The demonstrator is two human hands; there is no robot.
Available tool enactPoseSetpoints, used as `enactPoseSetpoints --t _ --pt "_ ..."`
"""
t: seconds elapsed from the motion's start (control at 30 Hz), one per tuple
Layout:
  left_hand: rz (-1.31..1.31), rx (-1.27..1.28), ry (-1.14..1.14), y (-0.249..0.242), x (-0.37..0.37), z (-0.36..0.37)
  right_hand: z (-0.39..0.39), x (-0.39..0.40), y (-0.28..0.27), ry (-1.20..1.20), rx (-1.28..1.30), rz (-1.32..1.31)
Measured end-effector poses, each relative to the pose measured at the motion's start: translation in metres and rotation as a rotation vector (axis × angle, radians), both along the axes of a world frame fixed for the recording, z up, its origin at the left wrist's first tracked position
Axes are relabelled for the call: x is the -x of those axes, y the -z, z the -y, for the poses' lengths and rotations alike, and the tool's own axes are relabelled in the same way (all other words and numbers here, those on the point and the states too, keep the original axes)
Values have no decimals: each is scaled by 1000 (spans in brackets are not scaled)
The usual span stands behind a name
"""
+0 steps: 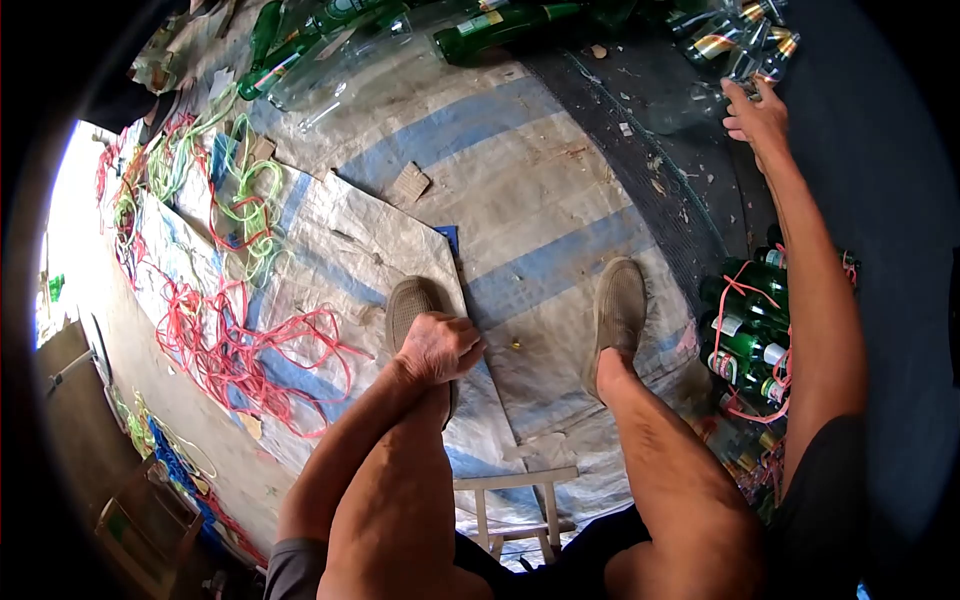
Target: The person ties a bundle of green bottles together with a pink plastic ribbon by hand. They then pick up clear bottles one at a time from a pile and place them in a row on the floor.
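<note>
My left hand is closed in a fist over my left shoe, by the knee and shin of my left leg. Whatever it may hold is hidden. At the upper right, my right hand reaches out with thumb and fingers apart, close against a pile of clear glass bottles with gold and orange labels. A blurred clear bottle lies just left of its fingertips. Below my right forearm stands a bundle of green bottles tied with pink string.
Green bottles and clear ones lie along the top edge. Tangled pink string and pale green string spread over the striped sheet at left. A small wooden stool stands between my legs; a cardboard scrap lies ahead.
</note>
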State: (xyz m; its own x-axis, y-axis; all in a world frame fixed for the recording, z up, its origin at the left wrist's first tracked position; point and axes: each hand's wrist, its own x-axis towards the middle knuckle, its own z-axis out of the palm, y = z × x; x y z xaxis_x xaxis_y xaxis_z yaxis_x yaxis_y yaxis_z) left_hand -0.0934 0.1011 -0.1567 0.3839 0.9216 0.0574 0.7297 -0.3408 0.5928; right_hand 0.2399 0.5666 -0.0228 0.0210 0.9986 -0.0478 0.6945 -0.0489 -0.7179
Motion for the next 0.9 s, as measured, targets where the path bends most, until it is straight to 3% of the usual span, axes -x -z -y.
enactPoseSetpoints --t 0.13,0.27,0.43,0.7,0.9 --pt "0 70 -10 -4 3 -2 12 10 5 -48 -94 46" --pt "35 70 -44 -4 4 -3 43 43 9 -203 -456 161" --pt "55 53 -75 -2 4 -3 80 98 -10 -335 -297 -50" --pt "67 65 -86 -4 6 -3 115 185 -11 -540 -315 -252" --pt "91 56 -93 -2 6 -4 126 219 -5 -588 -392 -80"
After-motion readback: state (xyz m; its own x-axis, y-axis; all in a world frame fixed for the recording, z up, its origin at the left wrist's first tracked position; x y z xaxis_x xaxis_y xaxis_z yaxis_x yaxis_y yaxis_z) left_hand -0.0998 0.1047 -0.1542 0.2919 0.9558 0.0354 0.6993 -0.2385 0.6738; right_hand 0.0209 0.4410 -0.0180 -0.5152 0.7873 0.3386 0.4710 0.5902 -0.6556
